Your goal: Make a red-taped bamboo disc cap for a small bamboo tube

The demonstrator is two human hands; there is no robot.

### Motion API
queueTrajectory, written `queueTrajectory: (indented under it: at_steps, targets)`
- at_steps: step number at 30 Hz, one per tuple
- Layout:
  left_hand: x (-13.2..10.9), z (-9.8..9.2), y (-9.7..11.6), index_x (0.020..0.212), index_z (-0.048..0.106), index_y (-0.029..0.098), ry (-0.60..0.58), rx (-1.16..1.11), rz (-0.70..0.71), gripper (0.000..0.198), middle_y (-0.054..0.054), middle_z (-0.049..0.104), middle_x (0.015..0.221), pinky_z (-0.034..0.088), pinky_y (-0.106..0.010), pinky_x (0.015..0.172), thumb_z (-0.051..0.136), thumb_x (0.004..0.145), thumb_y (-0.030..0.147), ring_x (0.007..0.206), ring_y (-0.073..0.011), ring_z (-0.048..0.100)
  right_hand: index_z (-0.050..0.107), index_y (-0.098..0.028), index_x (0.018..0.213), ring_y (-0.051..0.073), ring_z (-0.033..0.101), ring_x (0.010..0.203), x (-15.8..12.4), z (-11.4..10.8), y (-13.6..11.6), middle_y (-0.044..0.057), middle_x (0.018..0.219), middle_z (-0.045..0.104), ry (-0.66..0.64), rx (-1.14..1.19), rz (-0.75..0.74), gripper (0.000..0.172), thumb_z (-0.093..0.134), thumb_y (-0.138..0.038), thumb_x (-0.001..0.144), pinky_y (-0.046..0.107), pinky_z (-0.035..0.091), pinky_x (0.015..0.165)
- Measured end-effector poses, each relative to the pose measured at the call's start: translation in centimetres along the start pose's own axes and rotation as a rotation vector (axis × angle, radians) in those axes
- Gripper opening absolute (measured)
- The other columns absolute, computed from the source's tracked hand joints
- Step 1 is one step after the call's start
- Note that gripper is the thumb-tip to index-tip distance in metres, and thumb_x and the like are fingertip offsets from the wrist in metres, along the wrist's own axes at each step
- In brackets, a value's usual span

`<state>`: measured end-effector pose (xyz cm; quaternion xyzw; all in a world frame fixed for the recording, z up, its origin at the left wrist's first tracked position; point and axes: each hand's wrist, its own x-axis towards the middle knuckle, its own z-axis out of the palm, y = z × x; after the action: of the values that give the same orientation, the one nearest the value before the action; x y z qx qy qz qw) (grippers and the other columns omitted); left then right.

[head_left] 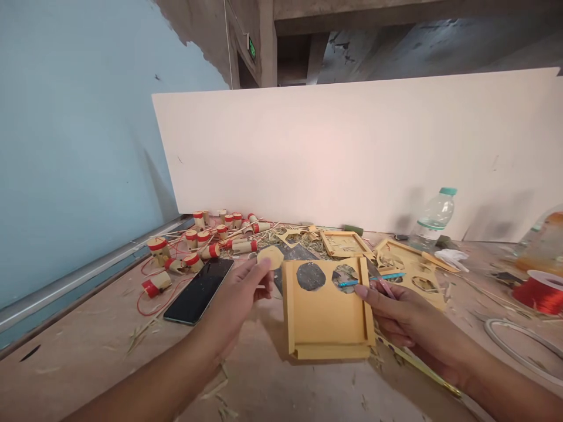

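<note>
- A pale round disc (273, 257) is pinched between the thumb and fingers of the left hand (240, 293).
- A yellow tray (329, 319) with two round holes is grasped at one side wall by the right hand (402, 313); its opposite wall is held just beside the disc.
- A slim blue tool (391, 276) is seen at the right fingers, partly hidden by that wall; how firmly it is held cannot be told.
- A black phone (200, 291) is laid just left of the left fingers.
- Red-banded cylinders (157, 246) are scattered beyond them.
- A red spool (539, 298) is placed well right of the right fingers.
</note>
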<state>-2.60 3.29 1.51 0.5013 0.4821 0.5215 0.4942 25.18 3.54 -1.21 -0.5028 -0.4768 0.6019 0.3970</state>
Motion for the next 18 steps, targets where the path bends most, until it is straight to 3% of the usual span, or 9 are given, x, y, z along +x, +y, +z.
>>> queueTrajectory:
  at_steps: [3, 5, 8, 10, 11, 12, 13, 15, 18]
  targets:
    - [0.3, -0.6, 0.1, 0.084, 0.070, 0.018, 0.075, 0.072, 0.044, 0.039, 0.000, 0.060, 0.085, 0.045, -0.027, 0.080, 0.073, 0.094, 0.056, 0.082, -0.0177, 0.052, 0.034, -0.028, 0.074, 0.010, 0.007, 0.057, 0.0, -0.8, -0.2, -0.015, 0.061, 0.022, 0.080, -0.052, 0.004, 0.067, 0.088, -0.067, 0.081, 0.024, 0.010, 0.046]
    - [0.0, -0.6, 0.4, 0.087, 0.075, 0.019, 0.080, 0.118, 0.063, 0.037, 0.001, 0.059, 0.081, 0.044, -0.025, 0.081, 0.073, 0.094, 0.055, 0.084, -0.0176, 0.052, 0.046, -0.027, 0.082, 0.010, 0.011, 0.057, -0.2, -1.2, -0.7, -0.014, 0.062, 0.024, 0.174, -0.097, -0.044, 0.058, 0.088, -0.066, 0.082, 0.023, 0.014, 0.047]
    - [-0.8, -0.1, 0.3, 0.080, 0.075, 0.018, 0.013, 0.181, 0.060, 0.043, 0.001, 0.059, 0.075, 0.043, -0.024, 0.073, 0.071, 0.097, 0.058, 0.078, -0.0169, 0.053, 0.059, -0.026, 0.114, 0.012, 0.022, 0.059, -1.0, -1.4, -1.6, -0.012, 0.067, 0.028, 0.330, -0.183, -0.241, 0.060, 0.086, -0.069, 0.083, 0.023, 0.020, 0.051]
    - [-1.5, 0.6, -0.2, 0.078, 0.074, 0.017, -0.085, 0.205, 0.019, 0.050, 0.001, 0.058, 0.072, 0.042, -0.024, 0.062, 0.069, 0.097, 0.063, 0.066, -0.0149, 0.051, 0.062, -0.025, 0.119, 0.012, 0.026, 0.059, -1.7, -0.9, -1.7, -0.011, 0.069, 0.032, 0.375, -0.238, -0.332, 0.065, 0.081, -0.076, 0.084, 0.024, 0.023, 0.052]
    - [-1.9, 0.9, -0.6, 0.081, 0.075, 0.017, -0.121, 0.207, -0.001, 0.053, 0.002, 0.057, 0.070, 0.039, -0.024, 0.055, 0.066, 0.098, 0.067, 0.059, -0.0132, 0.047, 0.064, -0.024, 0.115, 0.012, 0.027, 0.059, -2.2, -0.4, -1.5, -0.010, 0.070, 0.035, 0.349, -0.250, -0.325, 0.065, 0.078, -0.079, 0.084, 0.024, 0.024, 0.052]
    - [-2.3, 1.2, -1.0, 0.087, 0.075, 0.017, -0.267, 0.198, -0.064, 0.058, 0.002, 0.057, 0.072, 0.036, -0.024, 0.050, 0.063, 0.097, 0.072, 0.053, -0.0120, 0.044, 0.066, -0.023, 0.113, 0.012, 0.028, 0.058, -2.6, 0.1, -1.3, -0.009, 0.070, 0.038, 0.291, -0.252, -0.286, 0.066, 0.076, -0.081, 0.083, 0.024, 0.026, 0.051]
    - [-2.6, 1.5, -1.4, 0.089, 0.075, 0.016, -0.334, 0.177, -0.061, 0.061, 0.001, 0.057, 0.075, 0.034, -0.023, 0.049, 0.061, 0.096, 0.075, 0.054, -0.0112, 0.044, 0.068, -0.022, 0.112, 0.011, 0.029, 0.057, -3.1, 0.7, -0.9, -0.008, 0.071, 0.040, 0.208, -0.245, -0.235, 0.067, 0.076, -0.082, 0.082, 0.024, 0.027, 0.051]
    - [-3.3, 2.0, -2.1, 0.090, 0.075, 0.015, -0.436, 0.174, -0.019, 0.059, -0.003, 0.062, 0.086, 0.041, -0.024, 0.061, 0.062, 0.098, 0.072, 0.070, -0.0147, 0.055, 0.073, -0.022, 0.109, 0.010, 0.029, 0.055, -4.0, 2.0, -0.3, -0.008, 0.069, 0.041, 0.080, -0.235, -0.151, 0.067, 0.082, -0.080, 0.077, 0.022, 0.027, 0.048]
    - [-3.9, 2.5, -2.7, 0.088, 0.077, 0.013, -0.569, 0.199, 0.060, 0.060, -0.007, 0.064, 0.093, 0.045, -0.028, 0.078, 0.061, 0.100, 0.070, 0.090, -0.0217, 0.062, 0.078, -0.022, 0.093, 0.011, 0.038, 0.055, -5.0, 3.7, 0.1, -0.007, 0.065, 0.047, 0.018, -0.220, -0.071, 0.060, 0.093, -0.074, 0.068, 0.021, 0.034, 0.046]
